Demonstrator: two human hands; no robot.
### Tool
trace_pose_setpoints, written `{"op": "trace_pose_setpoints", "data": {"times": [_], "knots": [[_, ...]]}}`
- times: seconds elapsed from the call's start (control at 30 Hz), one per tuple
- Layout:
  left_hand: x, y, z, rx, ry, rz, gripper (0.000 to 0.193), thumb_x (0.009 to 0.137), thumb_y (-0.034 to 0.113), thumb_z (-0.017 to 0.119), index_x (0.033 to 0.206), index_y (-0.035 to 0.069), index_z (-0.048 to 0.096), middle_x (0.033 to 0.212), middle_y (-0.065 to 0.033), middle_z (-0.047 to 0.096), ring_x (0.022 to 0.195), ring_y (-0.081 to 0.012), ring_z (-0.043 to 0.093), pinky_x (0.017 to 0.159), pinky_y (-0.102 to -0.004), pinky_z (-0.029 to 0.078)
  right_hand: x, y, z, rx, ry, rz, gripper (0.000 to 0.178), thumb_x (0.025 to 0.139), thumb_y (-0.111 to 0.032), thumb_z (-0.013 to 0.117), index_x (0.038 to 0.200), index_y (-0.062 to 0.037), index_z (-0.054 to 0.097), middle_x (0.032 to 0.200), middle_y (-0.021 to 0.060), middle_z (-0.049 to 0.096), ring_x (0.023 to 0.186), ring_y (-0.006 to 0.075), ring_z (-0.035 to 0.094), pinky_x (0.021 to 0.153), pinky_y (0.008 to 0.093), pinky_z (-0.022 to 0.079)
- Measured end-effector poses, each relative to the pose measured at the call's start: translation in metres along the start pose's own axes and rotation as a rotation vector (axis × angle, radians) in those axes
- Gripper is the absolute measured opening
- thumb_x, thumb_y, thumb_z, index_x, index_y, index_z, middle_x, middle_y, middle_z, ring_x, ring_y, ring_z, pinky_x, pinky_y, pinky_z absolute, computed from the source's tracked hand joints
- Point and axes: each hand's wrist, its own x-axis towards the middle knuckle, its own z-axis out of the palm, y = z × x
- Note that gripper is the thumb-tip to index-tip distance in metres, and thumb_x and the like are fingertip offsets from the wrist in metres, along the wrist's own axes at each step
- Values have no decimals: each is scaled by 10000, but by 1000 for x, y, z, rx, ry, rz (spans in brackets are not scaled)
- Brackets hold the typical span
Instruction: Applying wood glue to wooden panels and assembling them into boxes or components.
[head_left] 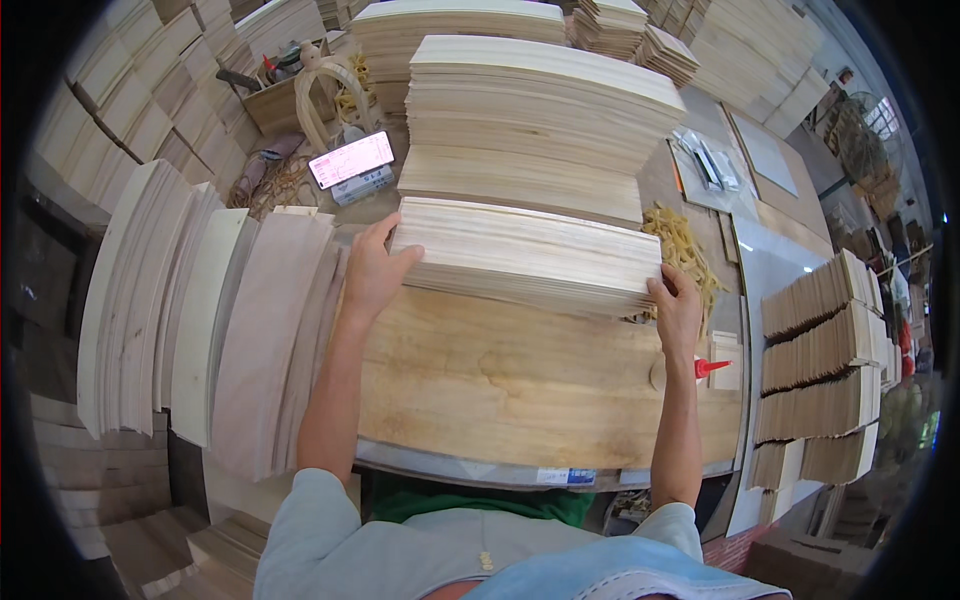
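Two bare hands hold a low stack of thin pale boards (530, 240) between them. The left hand (375, 268) grips its left end, thumb over the top near the front corner; the right hand (677, 308) grips the right end, fingers bent. The stack sits toward the far side of the wooden work surface (500, 375), just in front of a taller board stack (530, 125). Yellow bands (688, 250) lie beyond the right hand. A red nozzle (712, 368) shows beside the right forearm. One lit phone (352, 160) leans at the far left.
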Motion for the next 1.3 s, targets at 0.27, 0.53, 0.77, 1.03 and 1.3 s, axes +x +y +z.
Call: {"op": "trace_pose_setpoints", "data": {"times": [0.27,0.53,0.77,1.03,1.3], "knots": [[1,-15,7,-135,15,-15,548,683,188,738,1157,-46,595,1100,-223,623,1003,-333,586,890,-372,460,-3,1,-1,60,-7,27,356,828,-131,661,1131,49,612,1009,124,650,908,181,611,832,294,474],[16,3,-3,16,-45,8,521,681,244,745,1103,-37,629,1037,-223,659,982,-340,621,859,-374,474,21,-2,-8,-11,-110,71,357,755,-181,663,1023,55,662,877,134,690,807,194,642,749,317,486],[28,-6,4,117,65,10,574,684,279,735,1144,-40,607,1114,-227,637,1068,-344,594,902,-403,462,18,-31,3,-56,-46,88,353,779,-197,683,1023,56,654,881,101,674,779,150,603,706,274,462],[-53,2,-27,-47,127,112,539,710,208,737,1174,-27,594,1106,-212,615,1006,-318,602,865,-380,474,-59,-26,-35,-22,80,-125,366,795,-171,674,1073,64,631,946,156,671,835,206,642,777,301,493],[-155,-46,22,215,-77,-64,538,743,167,716,1231,4,560,1129,-202,578,1065,-339,543,923,-388,428,-153,80,1,-352,-35,-83,373,756,-132,686,1065,66,620,1003,214,641,889,350,608,843,411,472]]}}
